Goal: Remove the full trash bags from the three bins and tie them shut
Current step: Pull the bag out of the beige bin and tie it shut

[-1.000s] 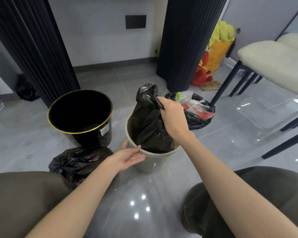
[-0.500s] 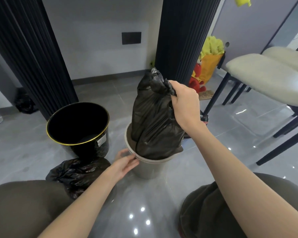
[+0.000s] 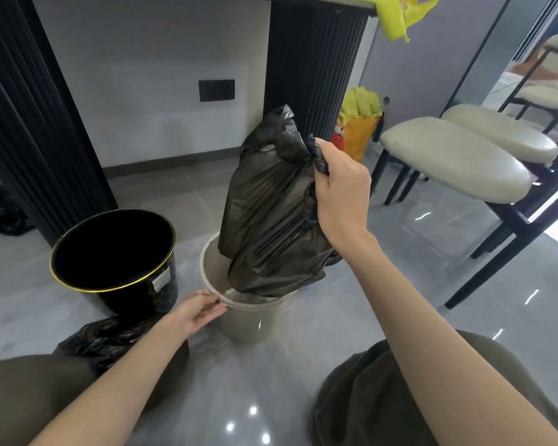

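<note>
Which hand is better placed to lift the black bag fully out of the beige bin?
Right. The right hand grips the black bag by its gathered top, above the beige bin; the left hand only touches the rim.

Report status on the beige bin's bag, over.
Right hand grips gathered neck of black trash bag. Bag mostly out of beige bin, bottom not yet clear of rim. Left hand rests on bin rim. Nothing above blocks the lift.
</note>
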The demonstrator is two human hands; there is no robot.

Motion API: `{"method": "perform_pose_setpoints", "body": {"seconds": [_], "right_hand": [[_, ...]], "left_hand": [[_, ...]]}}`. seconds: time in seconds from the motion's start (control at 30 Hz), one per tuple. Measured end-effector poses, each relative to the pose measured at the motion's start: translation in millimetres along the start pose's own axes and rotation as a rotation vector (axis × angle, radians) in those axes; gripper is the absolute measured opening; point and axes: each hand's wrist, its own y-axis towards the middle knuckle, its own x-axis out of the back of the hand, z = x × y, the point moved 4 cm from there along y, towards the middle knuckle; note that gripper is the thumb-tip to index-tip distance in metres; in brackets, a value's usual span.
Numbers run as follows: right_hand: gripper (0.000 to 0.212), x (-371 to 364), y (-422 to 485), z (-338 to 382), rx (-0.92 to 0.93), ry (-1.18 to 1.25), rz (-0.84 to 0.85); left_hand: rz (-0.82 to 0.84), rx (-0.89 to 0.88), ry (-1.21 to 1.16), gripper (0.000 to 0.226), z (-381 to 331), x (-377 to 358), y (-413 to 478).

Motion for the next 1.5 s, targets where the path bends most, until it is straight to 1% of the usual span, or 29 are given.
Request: {"method": "perform_pose_setpoints", "body": {"seconds": [0.17,0.3,0.37,0.47,0.63,0.77,0.9,0.97,1.0,1.03,1.1,1.13,1.17,1.23,1.3,1.33,1.4,1.5], "right_hand": [[0.029,12,9,2,0.027,-0.035,-0.088],[0.029,15,12,-2,-0.005,-0.016,-0.074],[0.027,14,8,-7,-0.031,-0.001,-0.039],[0.023,9,-3,-19,-0.1,0.02,0.056],[0.023,-8,-25,-46,-0.257,-0.026,0.225],[0.024,-30,-43,-63,-0.306,-0.038,0.332],[0.024,-50,-51,-75,-0.359,0.02,0.36],[0.029,-58,-51,-78,-0.399,0.066,0.36],[0.033,-61,-50,-77,-0.415,0.08,0.359],[0.037,-63,-49,-76,-0.424,0.087,0.358],[0.037,-69,-48,-72,-0.428,0.107,0.359],[0.033,-73,-49,-69,-0.42,0.124,0.369],[0.029,-76,-50,-64,-0.405,0.145,0.386],[0.028,-82,-55,-55,-0.382,0.189,0.431],[0.029,-84,-64,-45,-0.365,0.212,0.47],[0.027,-86,-71,-42,-0.368,0.214,0.497],[0.022,-89,-88,-40,-0.394,0.215,0.566],[0.021,-92,-117,-37,-0.456,0.259,0.642]], "left_hand": [[-0.02,-0.029,-0.008,0.015,-12,8,15],[-0.017,-0.034,-0.005,0.013,-16,5,25],[-0.022,-0.046,-0.021,0.012,-17,6,32],[-0.038,-0.075,-0.056,0.006,-22,8,41],[-0.04,-0.121,-0.12,0.019,-33,2,53],[-0.009,-0.142,-0.145,0.02,-42,-9,66],[-0.016,-0.161,-0.178,0.017,-54,-18,82],[-0.015,-0.151,-0.202,0.012,-57,-20,86],[0.004,-0.142,-0.202,0.006,-57,-21,84],[0.031,-0.13,-0.202,0.014,-57,-21,82],[0.082,-0.11,-0.197,0.046,-55,-17,78],[0.1,-0.105,-0.179,0.055,-55,-16,74],[0.113,-0.102,-0.157,0.058,-55,-16,68],[0.087,-0.11,-0.099,0.059,-55,-12,53],[0.052,-0.133,-0.033,0.055,-56,-10,33],[0.045,-0.152,-0.01,0.052,-57,-8,23],[0.036,-0.206,0.016,0.044,-61,-5,-1],[-0.003,-0.274,0.062,0.035,-69,3,-39]]}}
